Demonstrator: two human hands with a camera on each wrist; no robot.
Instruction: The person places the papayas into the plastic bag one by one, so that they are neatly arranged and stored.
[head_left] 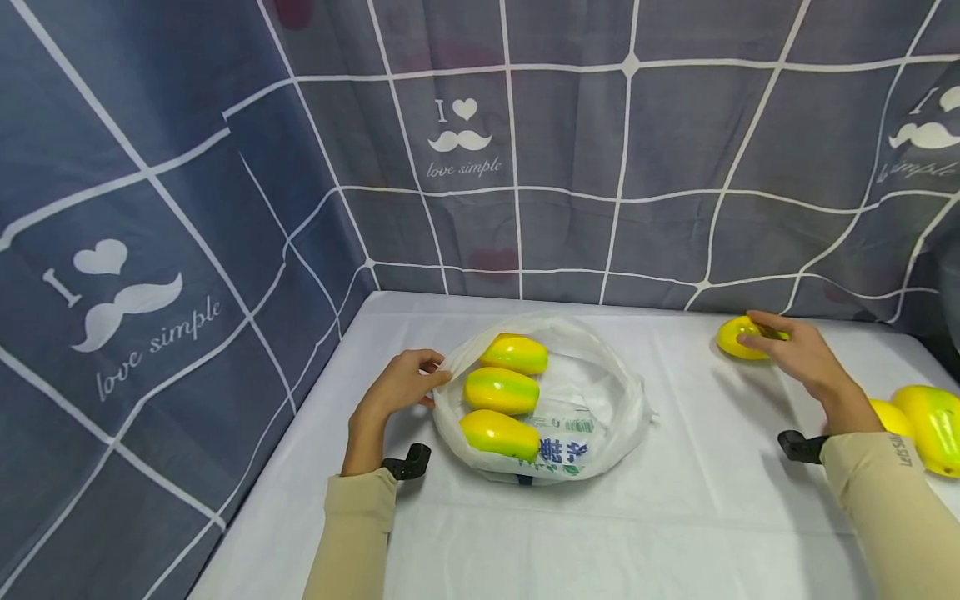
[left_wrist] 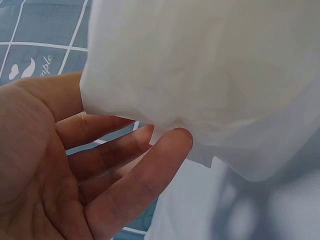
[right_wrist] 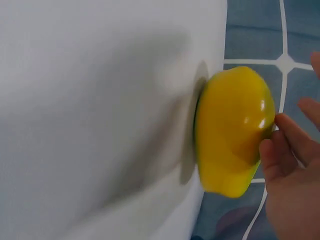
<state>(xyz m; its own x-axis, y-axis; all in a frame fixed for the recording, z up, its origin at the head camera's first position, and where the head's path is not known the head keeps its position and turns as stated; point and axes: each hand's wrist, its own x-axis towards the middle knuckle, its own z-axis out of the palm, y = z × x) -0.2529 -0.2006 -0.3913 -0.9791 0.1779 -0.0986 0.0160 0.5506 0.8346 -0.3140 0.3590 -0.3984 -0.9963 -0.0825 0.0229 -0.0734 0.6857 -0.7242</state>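
Observation:
A white plastic bag [head_left: 633, 408] with printed lettering lies on the table, its mouth spread wide. Three yellow-green papayas [head_left: 501, 391] rest inside, along its left side. My left hand [head_left: 401, 385] pinches the bag's left rim; the left wrist view shows the thumb [left_wrist: 172, 145] against the white plastic. Far to the right, near the table's back edge, my right hand [head_left: 798, 350] has its thumb and fingers on another papaya [head_left: 738, 337]. Up close, this papaya [right_wrist: 232, 130] is glossy yellow, with fingertips [right_wrist: 270, 155] at its upper side.
More papayas [head_left: 930, 429] lie at the table's right edge, partly behind the right forearm. A white cloth covers the table [head_left: 600, 542]. Dark checked curtains [head_left: 562, 233] hang along the back and left sides.

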